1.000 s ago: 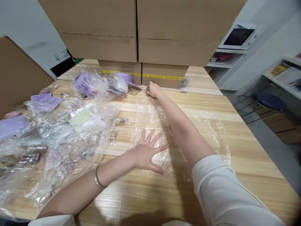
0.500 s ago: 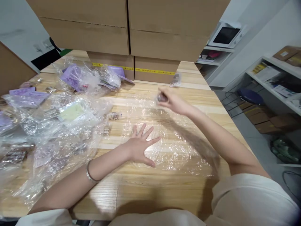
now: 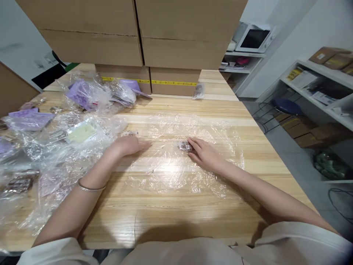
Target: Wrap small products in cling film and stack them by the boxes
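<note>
A clear plastic sheet point(image 3: 176, 173) lies spread on the wooden table point(image 3: 176, 217) in front of me. My right hand point(image 3: 205, 154) rests on the sheet with its fingertips pinched on a small wrapped brownish item point(image 3: 184, 146) near the sheet's middle. My left hand point(image 3: 129, 144) lies palm down at the sheet's left edge, fingers stretched toward the right, holding nothing. A thin bracelet point(image 3: 88, 187) circles my left wrist.
Crumpled clear bags with purple and pale green packets point(image 3: 79, 132) cover the table's left side. Stacked cardboard boxes point(image 3: 135, 36) stand along the far edge, with a small wrapped piece point(image 3: 198, 92) beside them. Shelves point(image 3: 320, 88) and a stool point(image 3: 286, 106) are to the right.
My right hand has come back from the far boxes with the small wrapped item and set it down on the sheet. My left hand has slid left and forward to the sheet's edge.
</note>
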The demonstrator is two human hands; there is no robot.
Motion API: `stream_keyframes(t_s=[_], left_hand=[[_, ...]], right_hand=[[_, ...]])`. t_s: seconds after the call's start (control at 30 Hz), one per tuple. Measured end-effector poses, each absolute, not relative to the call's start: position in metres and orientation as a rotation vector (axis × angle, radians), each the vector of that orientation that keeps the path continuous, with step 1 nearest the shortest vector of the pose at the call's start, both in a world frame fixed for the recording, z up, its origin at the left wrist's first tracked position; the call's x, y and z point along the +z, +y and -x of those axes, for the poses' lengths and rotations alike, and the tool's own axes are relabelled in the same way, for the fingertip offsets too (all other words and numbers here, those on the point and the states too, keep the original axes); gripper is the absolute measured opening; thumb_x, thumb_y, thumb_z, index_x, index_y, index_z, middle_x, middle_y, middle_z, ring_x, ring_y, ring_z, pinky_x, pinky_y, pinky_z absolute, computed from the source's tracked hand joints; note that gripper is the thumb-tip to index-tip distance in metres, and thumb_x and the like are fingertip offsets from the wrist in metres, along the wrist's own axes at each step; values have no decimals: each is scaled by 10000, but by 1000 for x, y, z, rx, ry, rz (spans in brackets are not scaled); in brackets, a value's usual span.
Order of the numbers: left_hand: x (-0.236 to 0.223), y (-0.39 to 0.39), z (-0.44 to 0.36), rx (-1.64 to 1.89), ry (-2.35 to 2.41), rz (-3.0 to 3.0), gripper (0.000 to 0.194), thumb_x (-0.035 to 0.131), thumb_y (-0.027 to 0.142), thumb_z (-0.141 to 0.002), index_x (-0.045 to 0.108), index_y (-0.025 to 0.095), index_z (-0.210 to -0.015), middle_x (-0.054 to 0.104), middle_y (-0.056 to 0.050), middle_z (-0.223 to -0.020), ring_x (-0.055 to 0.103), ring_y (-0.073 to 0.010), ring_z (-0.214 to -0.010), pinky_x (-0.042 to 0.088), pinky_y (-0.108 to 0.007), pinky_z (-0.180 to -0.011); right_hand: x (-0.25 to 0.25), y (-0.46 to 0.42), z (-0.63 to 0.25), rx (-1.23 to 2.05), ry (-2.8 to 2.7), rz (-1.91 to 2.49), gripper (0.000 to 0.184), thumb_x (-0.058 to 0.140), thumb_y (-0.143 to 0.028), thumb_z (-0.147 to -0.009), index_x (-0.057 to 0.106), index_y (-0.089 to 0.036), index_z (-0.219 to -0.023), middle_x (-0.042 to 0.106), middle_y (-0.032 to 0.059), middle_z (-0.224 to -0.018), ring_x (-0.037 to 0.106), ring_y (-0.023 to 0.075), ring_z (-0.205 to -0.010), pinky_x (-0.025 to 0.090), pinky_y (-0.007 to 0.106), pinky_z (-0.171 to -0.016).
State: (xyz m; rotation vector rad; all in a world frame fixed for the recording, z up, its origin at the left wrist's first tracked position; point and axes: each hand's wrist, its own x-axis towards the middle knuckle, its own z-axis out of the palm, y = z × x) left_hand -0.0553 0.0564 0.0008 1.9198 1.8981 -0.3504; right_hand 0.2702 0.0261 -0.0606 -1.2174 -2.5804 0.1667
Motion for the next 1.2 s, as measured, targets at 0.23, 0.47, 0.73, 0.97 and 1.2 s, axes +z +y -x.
stream_keyframes(t_s=[0.23,0.47,0.73,0.97,1.2], left_hand=[[-4,61,62,-116,1593,-1743,460,512,605,-822,521,203,-598,605,-50,-590,536,-168,-501,361,-282,-489],[11,34,34,139,2010,-2303,315,497,434,-908,567,152,-1029,632,-157,-1050,603,-281,-928,473,-397,-772],[-7,-44,-40,-108,870,-2745,327,661,441,-808,578,153,-939,593,-110,-977,541,-258,-898,477,-393,-782],[-14,-50,-26,-376,1103,-2951,300,436,-11,-781,617,144,-963,635,-141,-1006,576,-272,-938,459,-390,-789],[37,4,26,-404,1217,-2352,131,473,244,-858,600,230,-828,669,-33,-799,597,-203,-708,424,-308,-656]], right_hand=[[-59,33,-289,214,-2527,1225,472,460,-387,-997,433,-288,-1457,600,89,-1317,561,289,-1178,512,499,-958],[-43,17,-306,41,-2639,1185,496,533,-439,-952,432,-288,-1413,450,98,-1480,371,336,-1392,310,598,-1133],[-21,-67,-300,309,-2838,1031,306,664,-334,-787,595,-202,-1055,620,89,-1040,566,283,-1001,475,497,-968],[-32,-85,-320,-92,-2756,1345,364,405,-3,-835,655,-222,-983,706,77,-967,656,255,-962,382,534,-1092],[-14,-16,-369,787,-2175,1562,199,482,-298,-869,662,-230,-919,740,61,-911,694,257,-846,552,406,-758]])
